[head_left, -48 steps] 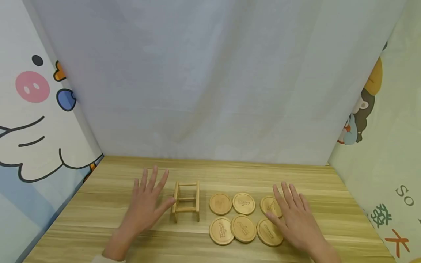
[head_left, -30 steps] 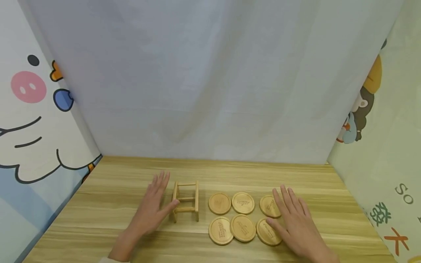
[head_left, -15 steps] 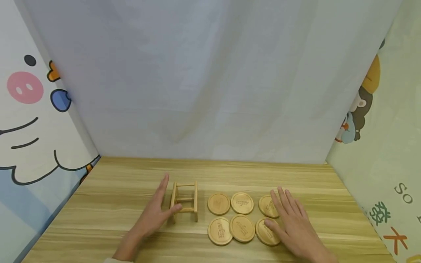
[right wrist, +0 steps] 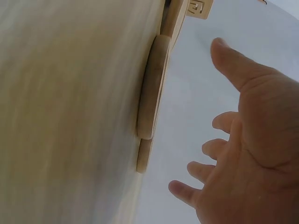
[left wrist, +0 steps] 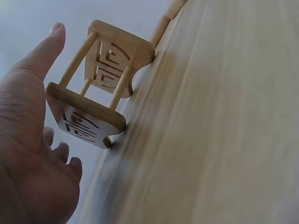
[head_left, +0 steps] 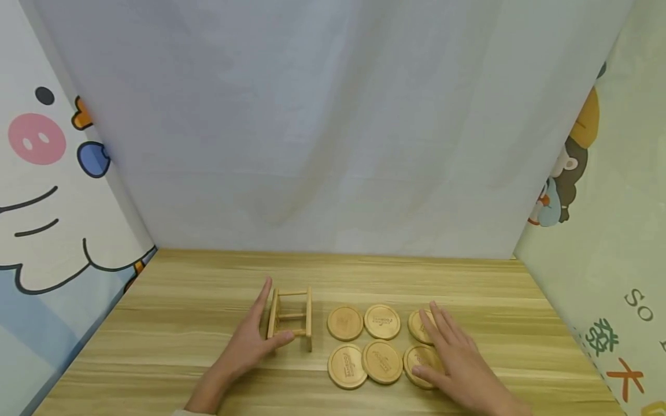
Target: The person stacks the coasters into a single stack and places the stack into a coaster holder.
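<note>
Head view: our left hand is spread at the left side of the small wooden rack, thumb over its near left corner, contact unclear; our right hand, spread and holding nothing, is above the right end of the six coasters. Left is nearer the rack, whose panels run near to far, only bare rungs between them. Coasters lie right of it in two rows on the table.

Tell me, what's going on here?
Someone is bare-handed at a wooden table. The left grip is around one side of a small wooden rack. Six round wooden coasters lie in two rows, and the right grip is over the rightmost pair. Neither seems to hold anything.
</note>
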`<state>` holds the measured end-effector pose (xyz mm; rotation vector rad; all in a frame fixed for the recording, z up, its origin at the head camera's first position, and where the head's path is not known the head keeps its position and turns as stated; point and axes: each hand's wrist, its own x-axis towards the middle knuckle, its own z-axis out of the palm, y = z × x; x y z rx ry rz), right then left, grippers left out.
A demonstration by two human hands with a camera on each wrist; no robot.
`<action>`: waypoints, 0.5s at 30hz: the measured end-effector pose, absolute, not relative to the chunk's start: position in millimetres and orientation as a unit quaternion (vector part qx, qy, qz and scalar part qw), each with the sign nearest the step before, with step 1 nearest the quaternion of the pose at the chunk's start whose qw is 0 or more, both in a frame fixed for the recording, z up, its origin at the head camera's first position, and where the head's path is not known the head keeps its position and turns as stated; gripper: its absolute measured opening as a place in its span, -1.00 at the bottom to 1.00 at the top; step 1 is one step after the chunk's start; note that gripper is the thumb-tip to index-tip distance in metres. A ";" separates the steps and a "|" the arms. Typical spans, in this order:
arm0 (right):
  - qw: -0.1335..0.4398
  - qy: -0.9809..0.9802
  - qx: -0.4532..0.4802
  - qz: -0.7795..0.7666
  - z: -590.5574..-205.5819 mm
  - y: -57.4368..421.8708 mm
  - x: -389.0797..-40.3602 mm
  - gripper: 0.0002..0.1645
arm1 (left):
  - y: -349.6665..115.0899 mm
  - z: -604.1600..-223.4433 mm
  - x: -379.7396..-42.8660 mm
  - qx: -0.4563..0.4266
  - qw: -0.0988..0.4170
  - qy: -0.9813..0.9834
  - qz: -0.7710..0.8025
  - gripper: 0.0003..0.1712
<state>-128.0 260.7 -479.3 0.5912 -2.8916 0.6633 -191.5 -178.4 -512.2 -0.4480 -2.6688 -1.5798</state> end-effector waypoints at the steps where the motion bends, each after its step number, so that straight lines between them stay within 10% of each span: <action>1: 0.057 -0.954 0.197 0.219 -479.9 260.9 -128.0 0.22 | -178.3 -513.2 -191.6 -0.143 0.003 -0.850 -0.507 0.42; 15: 0.060 -0.942 0.222 0.244 -484.8 261.3 -126.3 0.24 | -171.8 -520.6 -195.9 -0.128 -0.014 -0.830 -0.543 0.45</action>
